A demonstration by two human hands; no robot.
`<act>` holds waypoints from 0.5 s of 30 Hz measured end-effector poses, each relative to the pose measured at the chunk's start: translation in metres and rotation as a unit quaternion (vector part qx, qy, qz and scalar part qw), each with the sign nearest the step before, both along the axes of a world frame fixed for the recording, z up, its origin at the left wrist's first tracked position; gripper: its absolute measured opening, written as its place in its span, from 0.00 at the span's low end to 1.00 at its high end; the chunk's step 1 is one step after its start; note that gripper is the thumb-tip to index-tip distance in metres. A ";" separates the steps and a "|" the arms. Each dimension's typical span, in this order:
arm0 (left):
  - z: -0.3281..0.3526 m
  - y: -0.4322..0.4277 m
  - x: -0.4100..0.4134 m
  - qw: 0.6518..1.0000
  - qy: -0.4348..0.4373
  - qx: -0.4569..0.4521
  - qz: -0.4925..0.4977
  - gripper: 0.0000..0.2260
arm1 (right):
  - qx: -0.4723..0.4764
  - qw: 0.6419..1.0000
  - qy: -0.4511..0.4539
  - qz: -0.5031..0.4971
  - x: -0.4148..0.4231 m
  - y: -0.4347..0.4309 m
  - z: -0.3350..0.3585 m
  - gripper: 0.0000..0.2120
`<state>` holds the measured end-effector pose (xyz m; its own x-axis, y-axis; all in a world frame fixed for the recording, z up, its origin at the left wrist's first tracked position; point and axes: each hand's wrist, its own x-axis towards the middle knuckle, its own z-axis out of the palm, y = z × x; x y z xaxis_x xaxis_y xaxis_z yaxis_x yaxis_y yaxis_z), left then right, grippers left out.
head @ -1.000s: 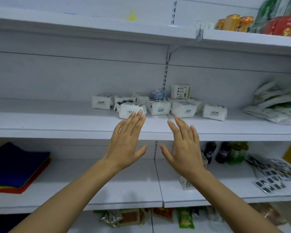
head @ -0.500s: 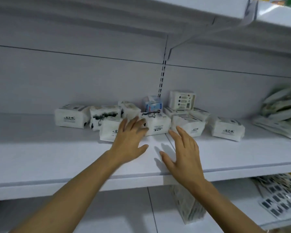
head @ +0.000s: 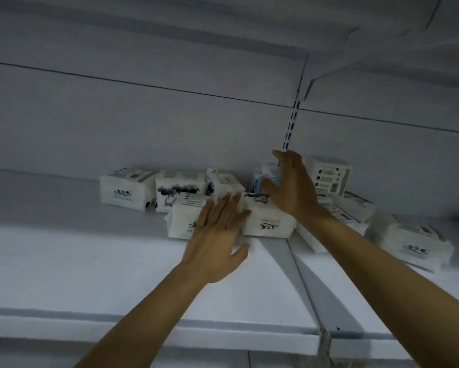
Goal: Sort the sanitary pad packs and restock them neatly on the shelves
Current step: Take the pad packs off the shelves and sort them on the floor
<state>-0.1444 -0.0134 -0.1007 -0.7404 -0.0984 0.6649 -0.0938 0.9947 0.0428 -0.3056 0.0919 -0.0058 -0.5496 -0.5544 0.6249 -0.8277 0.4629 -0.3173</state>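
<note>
Several white sanitary pad packs lie in a loose heap at the back of the white middle shelf (head: 90, 261). My left hand (head: 217, 235) lies flat with straight fingers on the front white pack (head: 182, 221). My right hand (head: 292, 187) reaches deeper, fingers straight and upright, over another white pack (head: 268, 224) and beside a small blue pack (head: 264, 176) by the back wall. A taller white pack (head: 328, 177) stands just right of that hand. More packs sit at far left (head: 125, 189) and far right (head: 411, 243).
The upper shelf's underside (head: 223, 22) hangs close overhead. A slotted upright (head: 290, 128) and a seam between two shelf boards (head: 310, 288) run down the middle. Bare shelf surface stretches to the left of the heap.
The view has moved closer and up to the middle shelf. My right hand went forward over the packs toward the blue pack. My left hand stays flat on the front pack.
</note>
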 end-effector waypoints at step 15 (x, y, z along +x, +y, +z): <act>0.004 0.001 0.003 0.999 0.010 0.042 0.030 0.29 | -0.145 0.988 -0.052 -0.019 -0.045 -0.018 -0.019 0.20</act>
<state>-0.1409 -0.0119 -0.0969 -0.7188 -0.1971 0.6667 -0.1506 0.9803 0.1275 -0.3506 0.0742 -0.0246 -0.6359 -0.3379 0.6939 -0.7676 0.3697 -0.5235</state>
